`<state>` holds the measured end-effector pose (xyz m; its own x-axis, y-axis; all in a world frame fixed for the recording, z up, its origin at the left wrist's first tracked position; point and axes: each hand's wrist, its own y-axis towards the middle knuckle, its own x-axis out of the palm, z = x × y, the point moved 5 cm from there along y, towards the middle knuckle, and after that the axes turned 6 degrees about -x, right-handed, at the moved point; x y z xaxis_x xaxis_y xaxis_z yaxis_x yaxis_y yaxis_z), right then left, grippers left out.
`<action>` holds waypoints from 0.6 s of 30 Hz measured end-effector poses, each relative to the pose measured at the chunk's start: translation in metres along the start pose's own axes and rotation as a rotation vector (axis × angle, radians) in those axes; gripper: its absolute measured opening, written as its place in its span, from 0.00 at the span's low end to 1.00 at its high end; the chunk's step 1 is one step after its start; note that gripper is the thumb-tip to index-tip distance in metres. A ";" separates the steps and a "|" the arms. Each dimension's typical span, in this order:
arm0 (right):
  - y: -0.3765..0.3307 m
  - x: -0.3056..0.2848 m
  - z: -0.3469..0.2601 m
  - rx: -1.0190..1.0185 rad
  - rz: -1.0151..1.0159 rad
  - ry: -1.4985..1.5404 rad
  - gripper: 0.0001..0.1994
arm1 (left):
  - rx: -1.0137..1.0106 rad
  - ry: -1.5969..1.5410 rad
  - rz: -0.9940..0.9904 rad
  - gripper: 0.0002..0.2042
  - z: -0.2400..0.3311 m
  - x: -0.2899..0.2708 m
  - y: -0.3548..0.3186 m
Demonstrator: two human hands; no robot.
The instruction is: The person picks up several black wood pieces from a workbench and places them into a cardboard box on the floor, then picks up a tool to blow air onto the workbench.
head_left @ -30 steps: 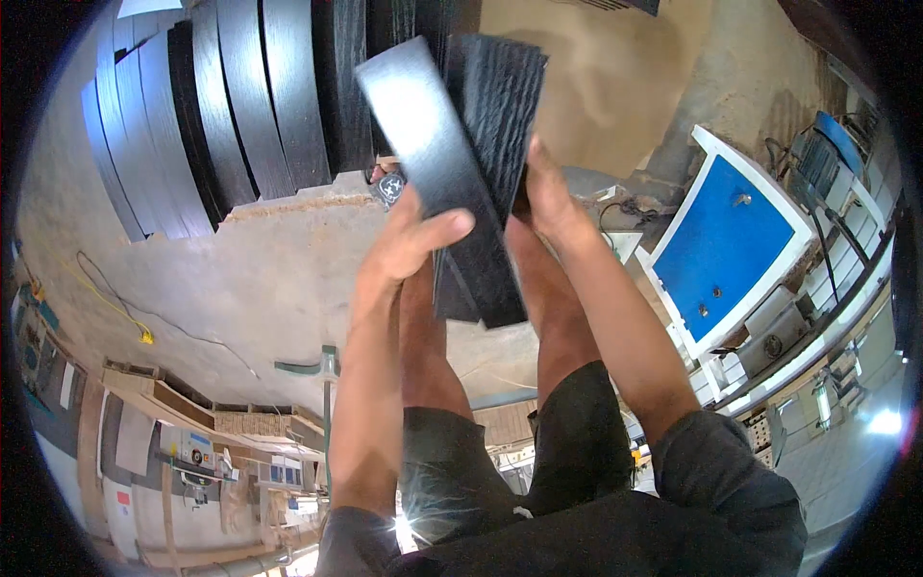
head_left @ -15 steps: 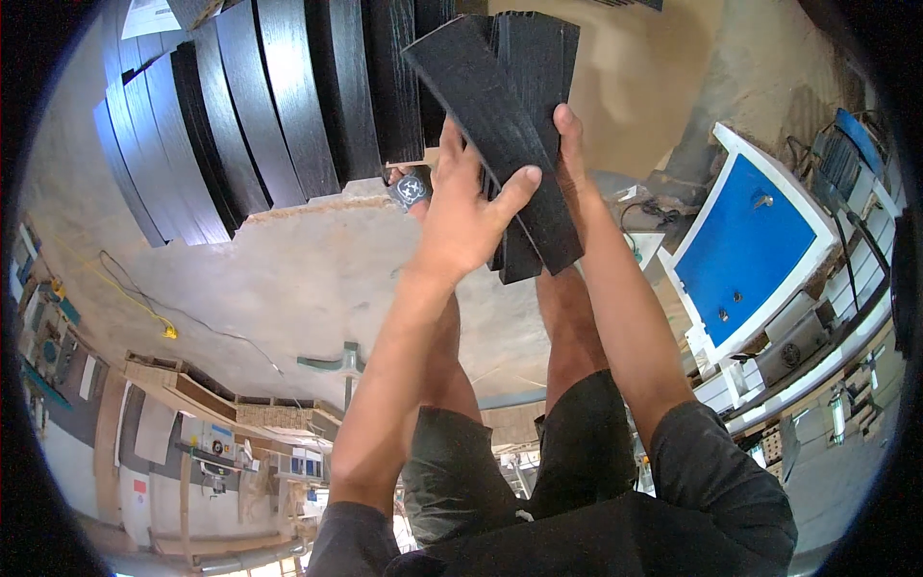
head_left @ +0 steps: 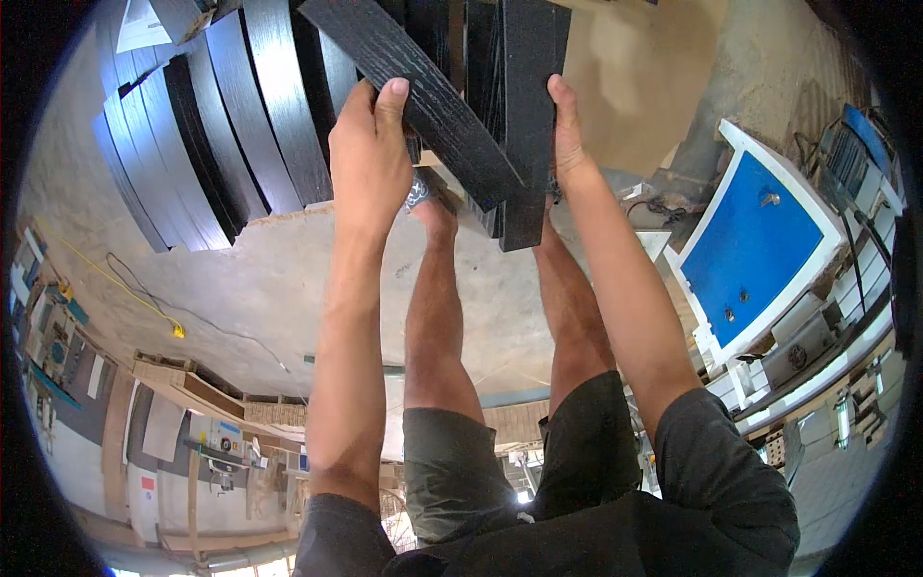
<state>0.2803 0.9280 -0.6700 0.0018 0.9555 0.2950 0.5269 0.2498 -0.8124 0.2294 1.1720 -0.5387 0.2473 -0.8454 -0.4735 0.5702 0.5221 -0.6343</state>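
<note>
My left hand [head_left: 370, 171] is closed on the left edge of a black wood-grained board [head_left: 423, 101], thumb lying on its upper face. This board slants from upper left to lower right. Its lower end overlaps a second black board [head_left: 531, 115], which stands nearly upright in the picture. Around the right edge of that second board my right hand [head_left: 569, 125] is wrapped, thumb up, the other fingers hidden behind. More black boards show in the gap between the two, partly covered; how many my right hand holds I cannot tell.
A row of long black boards [head_left: 221, 120] lies side by side at the upper left. Brown sheet material [head_left: 639, 87] is at the upper right. A white cabinet with a blue panel [head_left: 750, 250] stands at right. A yellow-ended cable [head_left: 178, 330] crosses the floor at left.
My left hand has moved left and up, swinging the top board's upper end leftward, away from the others. The right-hand boards have straightened and moved slightly up.
</note>
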 end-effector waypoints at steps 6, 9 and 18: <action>0.006 -0.019 0.004 0.098 -0.104 0.092 0.48 | 0.074 0.250 0.046 0.19 0.010 0.004 0.010; -0.007 -0.018 -0.008 0.037 -0.015 -0.007 0.47 | 0.103 0.462 0.097 0.18 0.002 0.009 0.016; 0.005 -0.002 -0.005 0.032 -0.036 -0.056 0.48 | 0.599 0.615 0.521 0.27 -0.013 0.027 0.014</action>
<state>0.2873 0.9268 -0.6719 -0.0648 0.9528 0.2964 0.4987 0.2883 -0.8175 0.2340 1.1579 -0.5680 0.2265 -0.2339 -0.9455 0.8484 0.5242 0.0736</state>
